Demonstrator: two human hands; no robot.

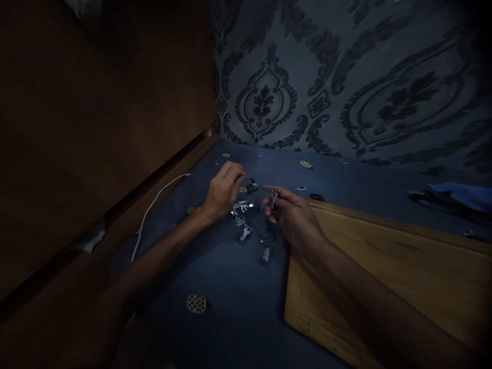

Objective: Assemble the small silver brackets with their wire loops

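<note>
My left hand (225, 190) is closed in a pinch on a small dark ring-shaped piece (251, 185), held just above the blue surface (230, 277). My right hand (292, 212) is closed round a small silver metal part (273, 197), its fingertips close to the left hand's. Below and between the hands lie several small silver metal fittings (244, 233) scattered on the blue surface. The light is dim, so the parts' exact shape is hard to make out.
A light wooden board (384, 277) lies under my right forearm. A white cable (154, 205) runs along the brown wooden panel (77, 154) at left. Patterned wallpaper (346, 77) rises behind. Small yellow perforated discs (196, 303) dot the surface. Blue cloth (461, 195) lies far right.
</note>
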